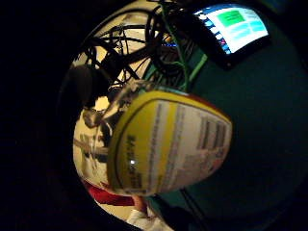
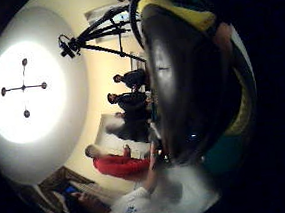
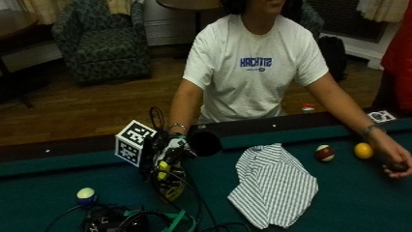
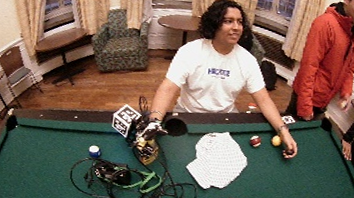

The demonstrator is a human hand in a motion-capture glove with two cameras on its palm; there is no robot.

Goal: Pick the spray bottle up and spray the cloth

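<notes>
Already my gloved right hand (image 3: 169, 151) is wrapped around the spray bottle (image 3: 170, 186), fingers curled about its upper part near the trigger, so the grasp looks made. From my palm the yellow label (image 1: 163, 144) fills most of what I see, which tells me the bottle sits close against the palm. Its base seems to rest on, or hang just over, the green felt of the pool table (image 3: 360, 203); I cannot tell whether it has left the surface, so I judge the lift as barely begun at best.

The bottle stands roughly upright, its long axis running from the felt up into my hand. Which way the nozzle faces I cannot make out under the glove.

Further along the felt, on my left, the striped cloth (image 3: 273, 186) lies spread flat, near the bottle but not touching it. Nothing shows it has been sprayed. What remains, as I judge it: raise the bottle, turn the nozzle toward the cloth, squeeze the trigger.
</notes>
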